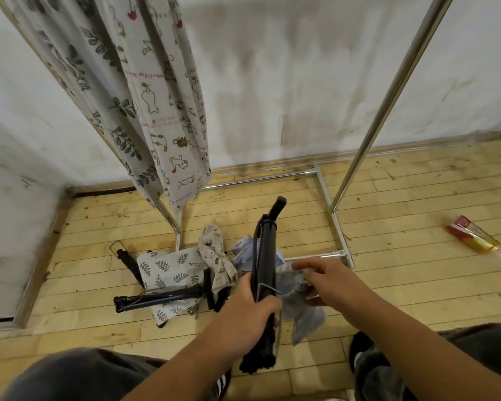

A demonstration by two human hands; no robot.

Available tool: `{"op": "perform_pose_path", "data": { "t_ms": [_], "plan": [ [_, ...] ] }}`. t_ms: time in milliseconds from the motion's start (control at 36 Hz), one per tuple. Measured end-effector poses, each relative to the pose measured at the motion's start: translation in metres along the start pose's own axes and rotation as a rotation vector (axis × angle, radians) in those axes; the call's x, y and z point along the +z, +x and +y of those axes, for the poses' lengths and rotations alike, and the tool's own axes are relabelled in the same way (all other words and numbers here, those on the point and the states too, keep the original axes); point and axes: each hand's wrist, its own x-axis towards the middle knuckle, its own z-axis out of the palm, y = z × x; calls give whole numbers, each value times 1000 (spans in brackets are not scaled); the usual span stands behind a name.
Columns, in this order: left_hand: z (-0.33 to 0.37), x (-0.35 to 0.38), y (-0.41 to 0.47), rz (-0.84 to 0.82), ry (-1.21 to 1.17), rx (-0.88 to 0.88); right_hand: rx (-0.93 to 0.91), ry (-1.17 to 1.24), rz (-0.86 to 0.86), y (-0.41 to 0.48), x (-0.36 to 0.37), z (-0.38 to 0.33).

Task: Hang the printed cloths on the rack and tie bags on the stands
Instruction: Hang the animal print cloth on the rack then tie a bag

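Bag (pixel 302 312) at three o'clock, my right fingers (pixel 301 267) pinching it; left fingers (pixel 268 306) are gripping the stand (pixel 265 256), and steadying it should help tying.

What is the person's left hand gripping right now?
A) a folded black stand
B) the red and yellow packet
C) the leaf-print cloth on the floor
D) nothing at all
A: the left hand curls its fingers round the folded black stand, the right hand pinches a pale blue bag, and the red and yellow packet lies untouched on the floor.
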Motion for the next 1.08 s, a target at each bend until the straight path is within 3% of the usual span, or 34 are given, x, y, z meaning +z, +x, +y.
{"op": "perform_pose_path", "data": {
  "t_ms": [167, 361, 611, 806, 972, 1083],
  "plan": [
    [4, 24, 15, -128, 36, 88, 136, 202, -90, 13, 11, -12],
    [2, 35, 30, -209, 100, 102, 67, -11, -45, 18, 17, -11],
    [26, 28, 37, -403, 184, 80, 116, 70, -1, 8, -4, -16],
    [42, 3, 39, -329, 537, 78, 73, -18, 12, 0, -15, -13],
    [44, -43, 70, 63, 525, 15, 53, -81, -36, -14, -24, -13],
    [31, -49, 91, 107, 535, -50, -23, -119, -91, -22, -28, -17]
  ]
}}
